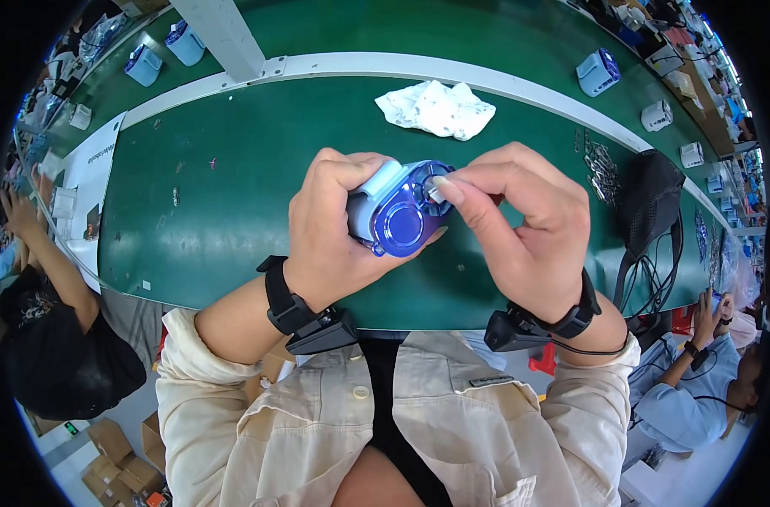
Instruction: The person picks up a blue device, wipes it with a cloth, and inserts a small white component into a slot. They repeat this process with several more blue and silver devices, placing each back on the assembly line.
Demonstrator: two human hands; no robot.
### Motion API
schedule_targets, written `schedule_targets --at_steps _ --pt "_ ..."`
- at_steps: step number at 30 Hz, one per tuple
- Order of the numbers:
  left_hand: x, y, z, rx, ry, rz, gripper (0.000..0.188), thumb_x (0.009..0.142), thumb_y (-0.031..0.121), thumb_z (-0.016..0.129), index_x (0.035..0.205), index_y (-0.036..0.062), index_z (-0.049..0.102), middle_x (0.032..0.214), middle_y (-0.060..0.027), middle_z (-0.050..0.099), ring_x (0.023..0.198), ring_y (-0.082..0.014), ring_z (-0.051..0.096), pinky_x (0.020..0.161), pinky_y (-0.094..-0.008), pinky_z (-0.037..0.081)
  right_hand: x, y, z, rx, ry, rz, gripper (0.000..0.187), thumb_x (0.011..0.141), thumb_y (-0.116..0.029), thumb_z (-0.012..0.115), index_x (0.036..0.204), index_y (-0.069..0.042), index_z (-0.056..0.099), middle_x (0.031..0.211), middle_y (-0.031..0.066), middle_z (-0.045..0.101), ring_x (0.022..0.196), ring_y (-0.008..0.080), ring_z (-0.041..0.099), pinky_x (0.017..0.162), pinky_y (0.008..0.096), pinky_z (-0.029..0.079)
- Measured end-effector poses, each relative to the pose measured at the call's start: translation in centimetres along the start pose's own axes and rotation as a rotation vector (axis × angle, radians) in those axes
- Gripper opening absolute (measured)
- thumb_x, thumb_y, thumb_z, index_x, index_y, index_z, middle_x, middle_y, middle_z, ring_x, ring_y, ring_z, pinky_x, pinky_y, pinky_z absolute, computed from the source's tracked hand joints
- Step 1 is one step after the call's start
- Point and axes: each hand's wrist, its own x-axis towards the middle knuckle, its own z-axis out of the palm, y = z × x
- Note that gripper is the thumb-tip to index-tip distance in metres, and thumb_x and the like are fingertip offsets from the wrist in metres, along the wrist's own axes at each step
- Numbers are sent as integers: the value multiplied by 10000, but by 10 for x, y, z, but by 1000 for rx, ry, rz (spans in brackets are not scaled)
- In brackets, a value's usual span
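Note:
My left hand point(327, 224) is wrapped round a light-blue container with a glossy dark-blue end point(399, 226), held above the green table. That blue end faces up toward me and carries a round cap-like disc. At its upper right, my right hand point(520, 215) pinches a small silvery-white piece point(436, 195) between thumb and forefinger. The piece touches the blue end or sits in it; the fingertips partly hide which. Both wrists wear black straps with dark boxes.
A crumpled white cloth point(436, 110) lies beyond my hands. On the right are a black bag point(649, 198) with cables and a pile of small metal parts point(602, 173). Similar blue containers point(598, 73) stand past the white rail point(368, 64). People sit at either side.

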Motion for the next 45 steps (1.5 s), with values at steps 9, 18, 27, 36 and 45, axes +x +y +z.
schedule_targets --at_steps 9,18,27,36,45 --pt "-1 1 2 90 39 23 643 592 231 919 1026 74 471 942 -102 669 801 -260 653 621 -331 531 -9 4 21 -59 134 17 56 823 14 710 832 21 656 797 103 635 685 156 600 600 257 471" --pt "-9 0 -3 -94 -40 15 791 601 87 918 1164 83 363 1118 -158 601 938 -236 616 783 -317 475 -6 20 33 782 -73 213 256 966 -177 554 1156 -5 556 1195 142 552 1076 202 555 923 317 446" --pt "-1 1 -2 -13 22 125 690 622 183 900 1118 48 440 1042 -158 625 869 -295 647 730 -369 512 -9 19 25 1000 -347 383 385 1021 -289 428 1284 -13 479 1377 187 454 1251 252 475 1055 378 374" --pt "-1 6 -13 -214 -206 -27 758 602 192 889 1219 33 478 1055 -142 646 950 -346 646 924 -464 471 -4 30 30 682 -340 16 445 1008 -258 464 1369 1 442 1352 191 496 1278 273 471 1074 374 356" --pt "0 10 -8 -131 -153 -4 669 580 201 892 1138 35 561 1040 -124 649 958 -325 643 930 -461 485 -10 25 33 752 -352 105 470 1002 -226 476 1400 16 419 1400 189 476 1276 275 481 1077 374 361"
